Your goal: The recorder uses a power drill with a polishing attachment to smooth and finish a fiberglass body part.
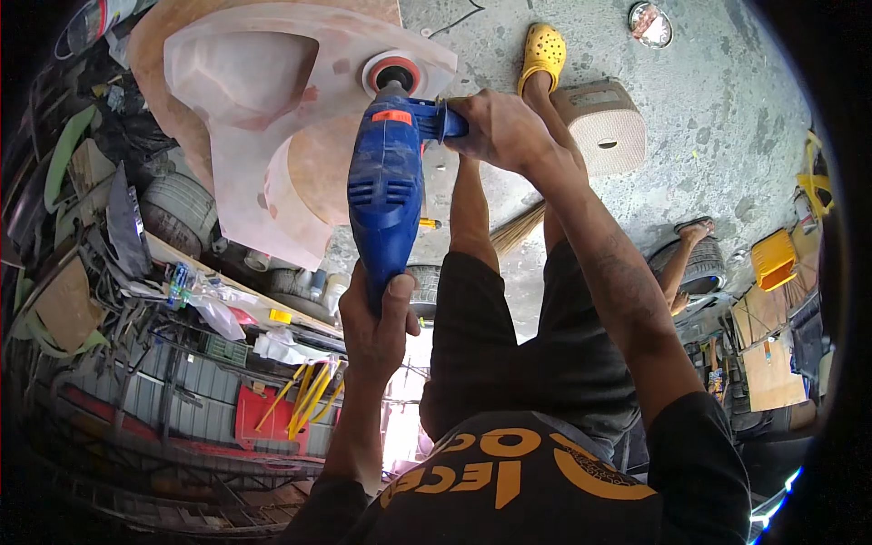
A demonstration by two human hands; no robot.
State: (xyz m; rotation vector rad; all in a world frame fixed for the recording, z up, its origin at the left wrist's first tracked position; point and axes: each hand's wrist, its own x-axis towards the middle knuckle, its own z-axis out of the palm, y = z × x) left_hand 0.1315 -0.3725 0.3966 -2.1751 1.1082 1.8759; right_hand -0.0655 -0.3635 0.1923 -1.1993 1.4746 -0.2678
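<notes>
My left hand [377, 327] is wrapped round the rear grip of a blue power drill [386, 163], which is dusty on its body. With my right hand [504, 132] I grip the drill's side handle [442, 120]. A round sanding disc [396, 74], red and white, is fitted at the chuck. It lies against or just over a pale pinkish panel [241, 150] with a hollow and a curved cut-out. Whether the disc touches or spins cannot be made out. The panel rests on a brown board [154, 54]; its surface shows pink sanded patches.
My foot in a yellow clog [545, 50] stands beside a beige plastic stool [601, 127]. A broom [518, 229] lies near my legs. Tyres [177, 213] and scrap crowd the left. At right are a yellow bin [774, 260] and another person's foot [695, 230] by a tyre.
</notes>
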